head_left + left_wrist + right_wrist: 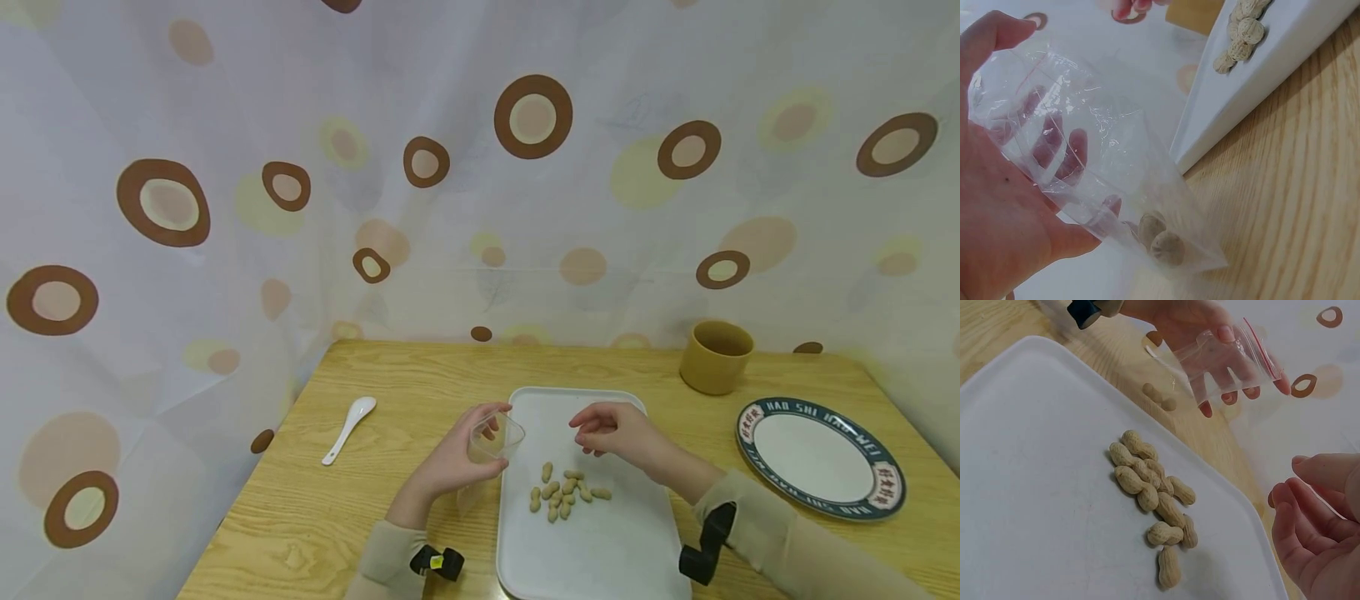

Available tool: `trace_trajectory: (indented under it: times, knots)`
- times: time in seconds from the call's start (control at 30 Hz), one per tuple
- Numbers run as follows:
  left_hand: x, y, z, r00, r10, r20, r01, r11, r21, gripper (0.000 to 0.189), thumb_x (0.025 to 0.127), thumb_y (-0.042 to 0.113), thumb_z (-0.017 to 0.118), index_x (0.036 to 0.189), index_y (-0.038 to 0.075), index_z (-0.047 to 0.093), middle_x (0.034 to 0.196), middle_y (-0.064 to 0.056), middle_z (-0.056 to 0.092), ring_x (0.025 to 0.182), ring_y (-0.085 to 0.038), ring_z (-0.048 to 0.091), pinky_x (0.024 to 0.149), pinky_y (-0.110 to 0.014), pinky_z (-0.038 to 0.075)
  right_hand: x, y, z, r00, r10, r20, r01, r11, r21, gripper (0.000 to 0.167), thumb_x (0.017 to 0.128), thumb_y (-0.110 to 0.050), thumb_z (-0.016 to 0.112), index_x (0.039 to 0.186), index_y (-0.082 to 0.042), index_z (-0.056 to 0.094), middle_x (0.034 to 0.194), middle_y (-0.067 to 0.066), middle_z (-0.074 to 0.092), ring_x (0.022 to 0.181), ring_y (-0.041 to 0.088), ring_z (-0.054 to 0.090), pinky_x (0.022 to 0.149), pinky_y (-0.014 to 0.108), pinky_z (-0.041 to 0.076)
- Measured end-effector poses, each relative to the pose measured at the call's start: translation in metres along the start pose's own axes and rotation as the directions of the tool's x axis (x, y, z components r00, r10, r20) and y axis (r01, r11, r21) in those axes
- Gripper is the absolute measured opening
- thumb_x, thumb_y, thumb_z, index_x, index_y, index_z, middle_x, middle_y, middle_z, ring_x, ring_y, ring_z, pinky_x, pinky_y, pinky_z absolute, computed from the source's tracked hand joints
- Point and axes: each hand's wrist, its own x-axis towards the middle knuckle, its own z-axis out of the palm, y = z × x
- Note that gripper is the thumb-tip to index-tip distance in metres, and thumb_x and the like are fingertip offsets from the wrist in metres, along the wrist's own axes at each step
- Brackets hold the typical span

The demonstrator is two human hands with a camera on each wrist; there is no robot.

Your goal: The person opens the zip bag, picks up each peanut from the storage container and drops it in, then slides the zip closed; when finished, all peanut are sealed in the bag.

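Note:
My left hand [450, 458] holds a clear zip bag [1125, 150] by its opened mouth, thumb and fingers spread around it. A peanut or two [1167, 247] lie in the bag's bottom corner, seen through the plastic in the left wrist view. The bag hangs just beyond the left edge of a white tray [630, 542]. A loose cluster of unshelled peanuts [566, 492] sits on the tray. Above the tray's right side hovers my right hand [618, 433], its fingers loosely bent and nothing seen between them.
On the wooden table, a white spoon [350, 429] lies at the left. A mustard-coloured cup [712, 367] stands at the back right, with a dark-rimmed plate [813, 458] in front of it. A patterned sheet [457, 225] hangs behind the table.

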Motion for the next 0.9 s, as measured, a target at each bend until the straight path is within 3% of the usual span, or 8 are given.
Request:
trace_trajectory:
  times: [0.47, 0.6, 0.9]
  knots:
    - [0.000, -0.002, -0.001, 1.000, -0.004, -0.001, 0.004, 1.000, -0.002, 0.069, 0.084, 0.018, 0.072, 0.146, 0.020, 0.042, 0.126, -0.021, 0.049, 0.109, -0.021, 0.048, 0.092, -0.039, 0.042, -0.011, 0.025, -0.006, 0.998, 0.037, 0.047, -0.035, 0.999, -0.035, 0.032, 0.092, -0.013, 0.069, 0.118, 0.005, 0.063, 0.096, 0.014, 0.069, 0.083, 0.021, 0.063, 0.073, 0.029, 0.055]
    - [0.000, -0.002, -0.001, 1.000, -0.004, 0.000, 0.004, 1.000, -0.005, 0.070, 0.084, 0.018, 0.073, 0.146, 0.020, 0.042, 0.128, -0.020, 0.049, 0.110, -0.021, 0.048, 0.092, -0.039, 0.042, -0.013, 0.030, -0.006, 0.996, 0.068, 0.058, -0.064, 0.996, -0.061, 0.030, 0.090, -0.012, 0.070, 0.116, 0.002, 0.064, 0.092, 0.007, 0.068, 0.081, 0.019, 0.062, 0.071, 0.028, 0.054]
    - [0.000, -0.004, 0.001, 1.000, -0.004, -0.001, 0.004, 1.000, -0.005, 0.071, 0.083, 0.019, 0.074, 0.146, 0.022, 0.042, 0.127, -0.019, 0.049, 0.110, -0.021, 0.048, 0.091, -0.038, 0.042, -0.019, 0.034, -0.005, 0.992, 0.074, 0.100, -0.063, 0.992, -0.109, 0.028, 0.085, -0.008, 0.074, 0.110, 0.001, 0.067, 0.088, 0.005, 0.067, 0.076, 0.018, 0.059, 0.065, 0.028, 0.051]
